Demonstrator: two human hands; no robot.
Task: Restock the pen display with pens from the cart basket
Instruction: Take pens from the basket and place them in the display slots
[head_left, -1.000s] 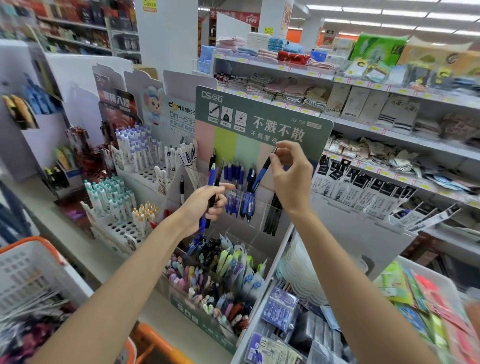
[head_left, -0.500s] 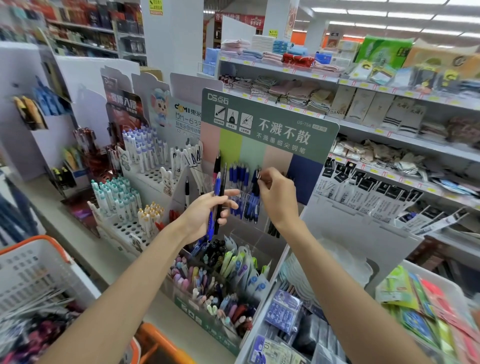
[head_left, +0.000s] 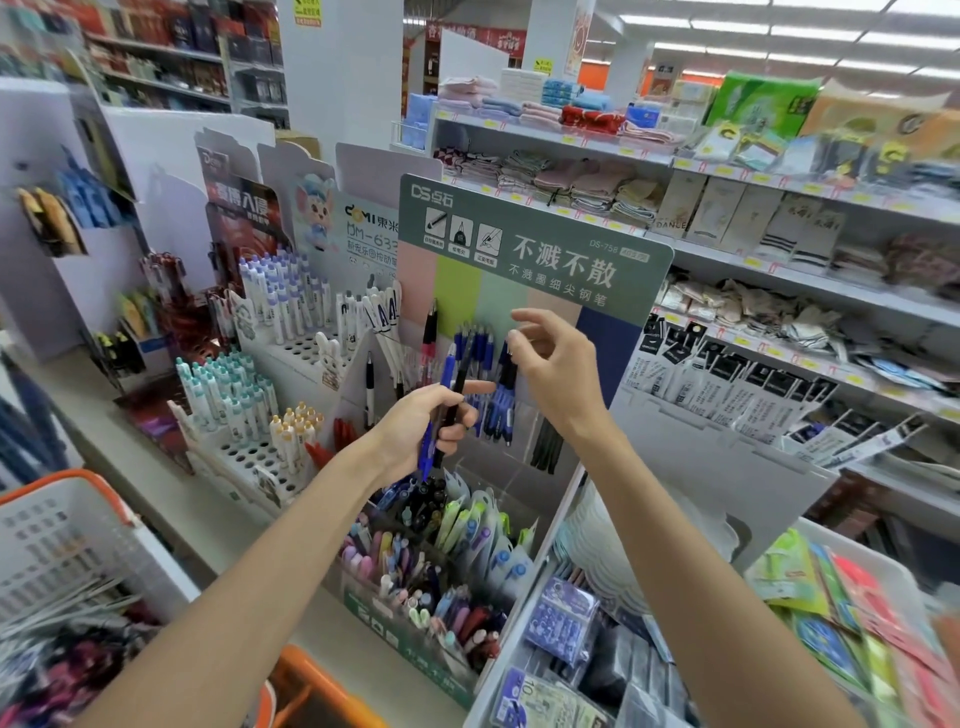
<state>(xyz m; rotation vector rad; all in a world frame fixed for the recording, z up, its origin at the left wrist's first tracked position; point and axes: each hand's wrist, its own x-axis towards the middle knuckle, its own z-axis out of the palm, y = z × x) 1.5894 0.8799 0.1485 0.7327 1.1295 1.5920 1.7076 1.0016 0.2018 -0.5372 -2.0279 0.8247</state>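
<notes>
At lower left, the cart basket (head_left: 67, 480) holds blurred stock. Beyond it, the left hand (head_left: 421, 421) grips a blue pen (head_left: 448, 366) and a black pen (head_left: 461, 382). Just right, the right hand (head_left: 561, 374) hangs relaxed, holding nothing, beside the racked pens (head_left: 496, 410) in the pen display (head_left: 530, 249).

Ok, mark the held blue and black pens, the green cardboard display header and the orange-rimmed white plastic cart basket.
held blue and black pens (head_left: 448, 374): head view, blue pen's upper barrel.
green cardboard display header (head_left: 636, 286): head view, bare right end.
orange-rimmed white plastic cart basket (head_left: 67, 545): head view, perforated side wall.
</notes>
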